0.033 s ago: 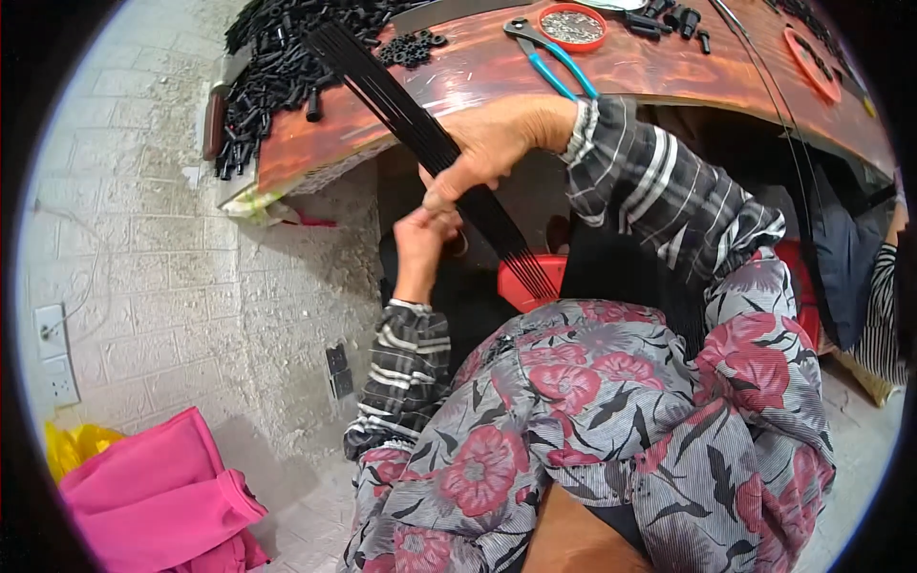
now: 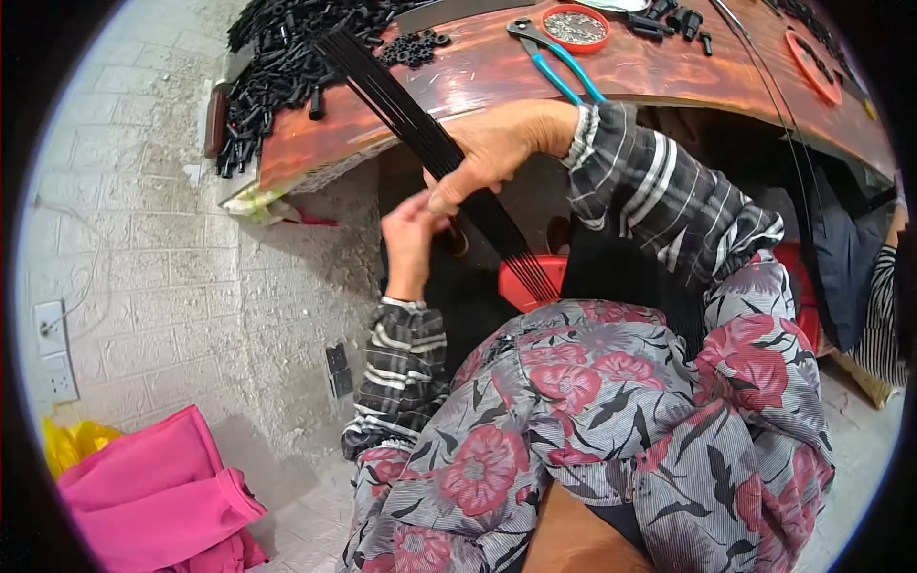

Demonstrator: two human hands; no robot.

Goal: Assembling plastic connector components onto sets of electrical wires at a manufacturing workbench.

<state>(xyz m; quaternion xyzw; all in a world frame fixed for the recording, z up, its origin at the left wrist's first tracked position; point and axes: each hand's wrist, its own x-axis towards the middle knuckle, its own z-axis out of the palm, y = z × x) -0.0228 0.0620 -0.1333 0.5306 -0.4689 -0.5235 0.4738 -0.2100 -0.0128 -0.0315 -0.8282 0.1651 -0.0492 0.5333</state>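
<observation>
A bundle of thin black rods (image 2: pixel 406 113) slants across the middle, from above the table edge down toward my lap. My right hand (image 2: pixel 495 143) is closed round the middle of the bundle, thumb pointing down and left. At the left side of the rods, my left hand (image 2: pixel 409 234) has its fingers drawn together at the tip of the right thumb. Whatever the left fingertips may pinch is too small and blurred to make out. The rods fan out slightly at their lower ends, in front of a red plastic thing (image 2: pixel 535 282).
On the wood-patterned table (image 2: pixel 458 86) lie a heap of black plastic parts (image 2: pixel 277 81), black rings (image 2: pixel 413 48), teal-handled pliers (image 2: pixel 557 59) and a red dish of small metal pieces (image 2: pixel 575 27). Pink cloth (image 2: pixel 158 492) sits lower left. Another person's striped sleeve (image 2: pixel 886 320) shows at right.
My left hand has shifted a little left, and its fingers have drawn slightly away from the rods. The right hand keeps its hold on the bundle.
</observation>
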